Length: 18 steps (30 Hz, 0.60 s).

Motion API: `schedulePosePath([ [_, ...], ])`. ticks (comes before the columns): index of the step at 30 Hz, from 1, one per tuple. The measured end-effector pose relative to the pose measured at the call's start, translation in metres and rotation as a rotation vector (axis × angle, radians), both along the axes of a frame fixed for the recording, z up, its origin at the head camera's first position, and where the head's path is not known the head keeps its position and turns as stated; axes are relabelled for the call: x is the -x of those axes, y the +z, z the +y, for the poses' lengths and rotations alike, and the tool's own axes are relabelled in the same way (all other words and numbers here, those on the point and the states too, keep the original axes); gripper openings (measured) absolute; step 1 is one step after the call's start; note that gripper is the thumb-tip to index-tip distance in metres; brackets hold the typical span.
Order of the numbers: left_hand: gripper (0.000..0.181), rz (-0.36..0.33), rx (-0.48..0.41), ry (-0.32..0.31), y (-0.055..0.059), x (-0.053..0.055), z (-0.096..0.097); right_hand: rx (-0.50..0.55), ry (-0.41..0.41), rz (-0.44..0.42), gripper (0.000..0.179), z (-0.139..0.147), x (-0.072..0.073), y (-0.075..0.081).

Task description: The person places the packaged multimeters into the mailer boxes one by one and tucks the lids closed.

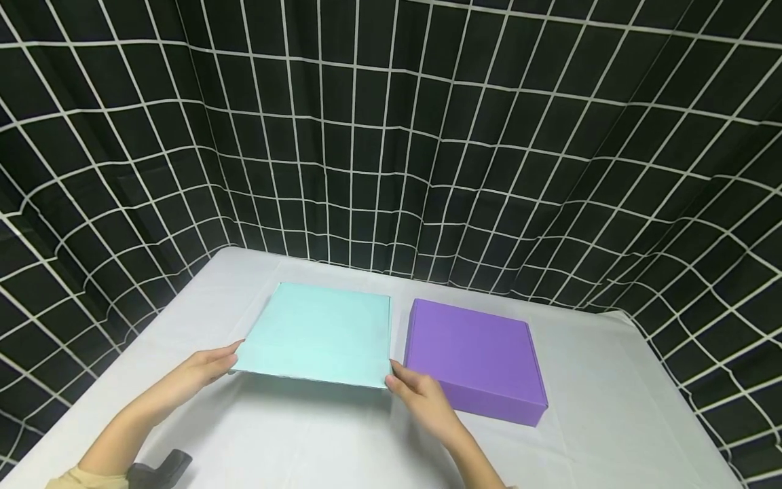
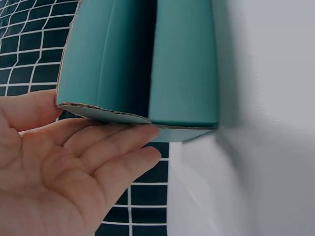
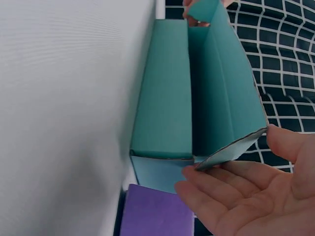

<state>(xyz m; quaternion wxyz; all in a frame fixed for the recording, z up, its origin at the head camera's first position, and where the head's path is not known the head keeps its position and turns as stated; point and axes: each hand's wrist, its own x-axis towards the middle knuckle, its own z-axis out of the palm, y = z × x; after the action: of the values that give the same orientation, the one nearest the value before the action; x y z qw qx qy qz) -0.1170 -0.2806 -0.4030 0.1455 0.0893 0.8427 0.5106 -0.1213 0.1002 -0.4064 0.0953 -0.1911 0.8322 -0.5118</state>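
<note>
A turquoise cardboard box stands on the table, its lid partly raised at the near side. My left hand holds the lid's near left corner, thumb at the edge and fingers against the side flap. At the near right corner, my right hand grips the lid in the same way, its fingers along the other side flap. Both wrist views show a dark gap between the lid and the box's front wall. The inside of the box is mostly hidden.
Just right of the turquoise box lies a closed purple box. White cloth covers the table. A black curtain with a white grid surrounds the back and sides. Beside my left forearm is a dark grey object.
</note>
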Motion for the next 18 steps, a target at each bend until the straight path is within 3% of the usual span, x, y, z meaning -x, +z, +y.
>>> schedulePosePath([
  [9,0.067,-0.155,0.037,0.054,-0.0058,-0.0011,0.005,-0.024,-0.034,-0.03,0.067,-0.003,-0.0026,-0.0027],
  [18,0.062,-0.133,-0.053,0.051,-0.0103,-0.0035,0.0081,0.039,-0.015,-0.069,0.067,-0.0055,-0.0049,-0.003],
])
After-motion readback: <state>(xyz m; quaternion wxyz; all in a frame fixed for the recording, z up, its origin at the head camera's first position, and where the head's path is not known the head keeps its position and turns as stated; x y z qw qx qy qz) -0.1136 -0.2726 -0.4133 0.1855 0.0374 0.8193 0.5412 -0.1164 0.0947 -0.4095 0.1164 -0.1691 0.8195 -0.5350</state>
